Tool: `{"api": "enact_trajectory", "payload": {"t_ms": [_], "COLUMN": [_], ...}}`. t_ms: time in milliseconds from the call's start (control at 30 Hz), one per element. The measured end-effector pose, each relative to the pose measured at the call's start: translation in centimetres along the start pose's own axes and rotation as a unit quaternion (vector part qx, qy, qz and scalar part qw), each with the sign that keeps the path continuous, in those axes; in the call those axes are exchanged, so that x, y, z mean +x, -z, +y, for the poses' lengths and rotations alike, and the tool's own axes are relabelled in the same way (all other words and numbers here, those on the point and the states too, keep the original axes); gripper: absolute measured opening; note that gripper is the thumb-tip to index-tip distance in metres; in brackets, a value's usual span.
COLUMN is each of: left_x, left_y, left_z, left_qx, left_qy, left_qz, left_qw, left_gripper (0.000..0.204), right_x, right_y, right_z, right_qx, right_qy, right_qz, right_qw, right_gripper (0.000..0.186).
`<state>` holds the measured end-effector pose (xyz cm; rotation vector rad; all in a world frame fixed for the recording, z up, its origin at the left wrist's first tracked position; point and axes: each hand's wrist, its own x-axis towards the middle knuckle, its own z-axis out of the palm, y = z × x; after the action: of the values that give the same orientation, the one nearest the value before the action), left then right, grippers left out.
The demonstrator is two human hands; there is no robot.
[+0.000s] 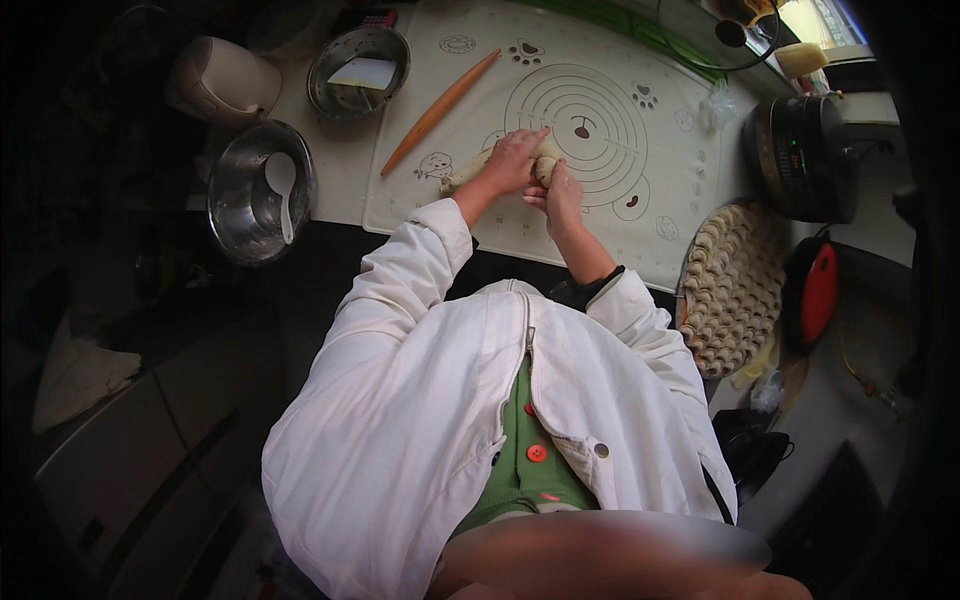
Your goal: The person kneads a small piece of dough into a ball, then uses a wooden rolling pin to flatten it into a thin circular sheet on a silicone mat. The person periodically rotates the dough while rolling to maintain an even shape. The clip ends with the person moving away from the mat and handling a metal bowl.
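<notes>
Pale dough (465, 172) lies as a thick roll at the centre of the frame, on a white printed mat (415, 205), the left hand (512, 162) curled over it, though whether it grips cannot be told from above, and the right hand (562, 195) closed with thumb and fingers about its right end. Up and left of them a wooden rolling pin (440, 113) slants across the mat, while rows of dumplings (730, 290) fill a round patch at the right of the frame.
</notes>
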<state>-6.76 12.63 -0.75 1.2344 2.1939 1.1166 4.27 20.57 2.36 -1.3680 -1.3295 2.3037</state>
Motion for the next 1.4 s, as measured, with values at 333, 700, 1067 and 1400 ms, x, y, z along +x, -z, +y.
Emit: {"api": "enact_trajectory", "payload": {"t_ms": [333,700,1067,1400], "left_x": [-0.2,-6.0,-10.4,-9.7], "left_y": [2.0,5.0,4.9,4.9], "left_z": [-0.9,-0.2,-1.7,-1.3], "left_qx": [-0.022,0.121,0.122,0.126], "left_qy": [-0.021,0.089,0.128,0.158], "left_qz": [-0.064,0.02,0.097,0.097], "left_qw": [0.998,0.989,0.979,0.974], "left_gripper": [0.061,0.057,0.057,0.038], "right_x": [0.7,-1.6,2.8,3.5], "right_y": [1.4,3.7,2.0,0.9], "right_z": [-0.6,-4.1,-4.1,-5.1], "right_qx": [-0.071,-0.443,-0.543,-0.602], "right_qy": [0.003,0.077,0.477,0.391], "right_qz": [-0.106,-0.156,-0.188,-0.175], "right_qw": [0.992,0.88,0.665,0.674], "right_gripper": [0.046,0.079,0.092,0.077]}}
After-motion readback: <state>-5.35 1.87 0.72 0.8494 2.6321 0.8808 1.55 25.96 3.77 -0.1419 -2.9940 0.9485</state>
